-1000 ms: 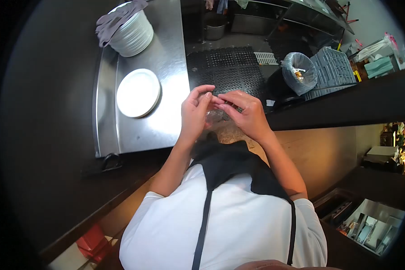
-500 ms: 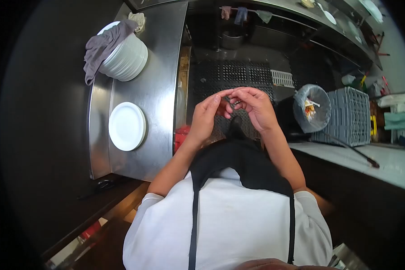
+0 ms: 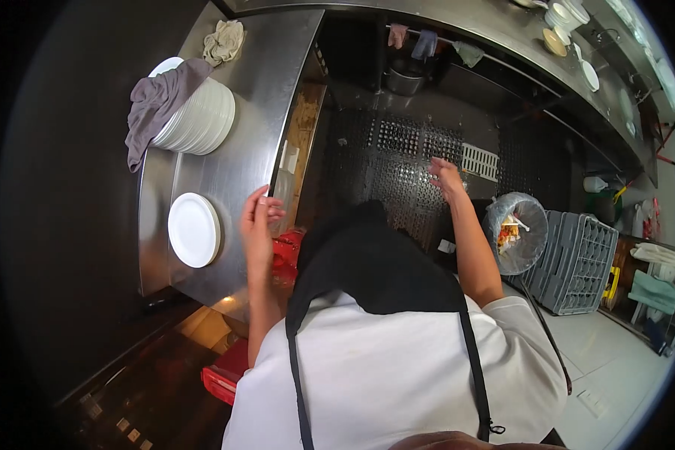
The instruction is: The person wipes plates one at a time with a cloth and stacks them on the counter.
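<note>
My left hand (image 3: 259, 221) is over the front edge of the steel counter (image 3: 255, 142), fingers loosely curled and apart, holding nothing. Closest to it on the counter lies a short stack of white plates (image 3: 193, 230). Farther back rises a tall stack of white plates (image 3: 206, 118), partly covered by a grey-purple cloth (image 3: 161, 105). My right hand (image 3: 446, 178) hangs in the air above the black floor mat (image 3: 397, 161), with fingers apart and nothing in them. A black apron (image 3: 375, 262) covers my front.
A lined trash bin (image 3: 532, 251) with food scraps stands at my right, beside grey dish racks (image 3: 577, 259). A crumpled beige cloth (image 3: 223, 41) lies at the counter's far end. Red crates sit under the counter. Bowls (image 3: 566, 15) stand on the far steel bench (image 3: 495, 34).
My hands were together in front of me, fingertips touching. Now they are apart, the left by the counter and the right over the mat. The view has shifted and turned.
</note>
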Tool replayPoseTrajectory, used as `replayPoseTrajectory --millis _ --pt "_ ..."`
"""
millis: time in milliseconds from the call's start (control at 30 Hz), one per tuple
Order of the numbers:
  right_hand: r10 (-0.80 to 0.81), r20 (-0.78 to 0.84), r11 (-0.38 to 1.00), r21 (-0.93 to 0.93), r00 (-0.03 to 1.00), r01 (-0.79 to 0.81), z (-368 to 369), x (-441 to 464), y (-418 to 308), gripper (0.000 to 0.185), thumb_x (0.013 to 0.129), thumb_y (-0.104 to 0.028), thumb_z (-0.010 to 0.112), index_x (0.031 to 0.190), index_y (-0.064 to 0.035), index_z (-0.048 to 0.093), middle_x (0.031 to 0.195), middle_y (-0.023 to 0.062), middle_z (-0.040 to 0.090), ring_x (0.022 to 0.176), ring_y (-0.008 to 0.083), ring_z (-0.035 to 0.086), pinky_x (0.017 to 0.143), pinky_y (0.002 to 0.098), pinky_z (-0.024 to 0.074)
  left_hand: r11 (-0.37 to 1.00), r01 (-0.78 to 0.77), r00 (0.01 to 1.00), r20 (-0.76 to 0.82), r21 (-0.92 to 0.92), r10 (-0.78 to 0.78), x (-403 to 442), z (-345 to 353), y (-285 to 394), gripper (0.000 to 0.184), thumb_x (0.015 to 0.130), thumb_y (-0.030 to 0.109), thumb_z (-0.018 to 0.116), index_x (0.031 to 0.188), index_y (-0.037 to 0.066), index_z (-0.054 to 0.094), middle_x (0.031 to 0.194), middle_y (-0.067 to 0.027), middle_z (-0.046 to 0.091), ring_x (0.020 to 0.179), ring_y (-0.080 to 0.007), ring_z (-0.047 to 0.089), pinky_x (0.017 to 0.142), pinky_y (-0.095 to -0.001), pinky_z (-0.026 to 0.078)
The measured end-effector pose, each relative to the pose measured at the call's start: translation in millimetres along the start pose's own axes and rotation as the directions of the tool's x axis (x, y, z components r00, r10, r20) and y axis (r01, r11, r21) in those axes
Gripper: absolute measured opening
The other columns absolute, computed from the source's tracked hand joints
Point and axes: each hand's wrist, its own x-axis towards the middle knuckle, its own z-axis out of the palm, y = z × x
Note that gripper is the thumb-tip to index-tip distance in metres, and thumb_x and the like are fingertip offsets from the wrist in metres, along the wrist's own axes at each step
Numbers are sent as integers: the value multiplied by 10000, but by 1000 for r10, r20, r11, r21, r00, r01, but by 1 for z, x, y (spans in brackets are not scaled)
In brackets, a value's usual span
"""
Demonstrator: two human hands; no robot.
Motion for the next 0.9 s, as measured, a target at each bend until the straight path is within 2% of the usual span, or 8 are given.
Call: replayPoseTrajectory --millis 100,200,333,533,667,733,833,900 --pt "-88 130 992 -80 988 99 4 13 -20 256 912 -223 775 1026 1 727 879 76 744 726 130 681 668 246 530 987 -117 978 -159 112 134 39 -34 -3 287 1043 153 560 1278 12 646 986 -76 707 833 -118 654 781 -272 537" --pt "-146 28 976 -162 989 148 23 33 -50 233 891 -225 797 941 -10 721 843 84 732 708 107 679 621 209 510 917 -209 871 -361 339 332 94 -62 13 272 1006 143 637 1228 -10 673 1026 -80 716 905 -140 662 828 -291 538" --pt "-365 -247 719 -687 898 103 26 55 -81 407 789 -77 795 1167 40 696 1062 123 745 998 262 702 905 317 526 749 -246 659 -461 616 595 176 -114 55 288 968 178 698 1206 17 694 1123 -106 709 977 -207 674 869 -341 530" --pt "-139 25 812 -569 990 129 -12 126 -56 813 742 -56 765 1505 -72 486 1548 188 466 1472 342 383 1161 369 356 323 -113 454 -241 940 858 255 -146 137 389 905 259 767 1237 70 694 1196 -154 675 1149 -318 640 967 -407 502" --pt "-140 -175 616 -786 974 -53 50 91 -124 494 790 43 700 1280 32 645 1119 148 727 949 231 715 881 327 556 204 -73 691 -98 976 717 306 -183 123 478 883 288 781 1286 60 662 1262 -203 648 1200 -369 614 994 -435 486" --pt "-300 30 882 -371 954 289 40 161 -73 282 896 -56 711 1163 30 685 843 108 728 702 162 686 672 300 569 190 -47 800 -77 981 595 308 -170 125 464 857 309 787 1223 46 679 1238 -207 655 1173 -386 617 979 -462 474" --pt "-422 275 869 -150 864 472 146 134 -129 247 987 -128 645 1172 31 681 768 88 701 691 148 678 619 256 541 305 -27 767 -176 952 617 309 -164 125 380 857 269 771 1141 32 681 1141 -195 677 1052 -406 643 903 -455 490" --pt "-333 364 863 -253 870 437 244 84 -205 253 1030 -156 598 1180 31 680 814 77 713 710 132 679 627 261 537 320 -36 699 -205 947 685 312 -163 122 326 878 239 749 1116 25 687 1027 -199 698 935 -414 667 816 -454 509"
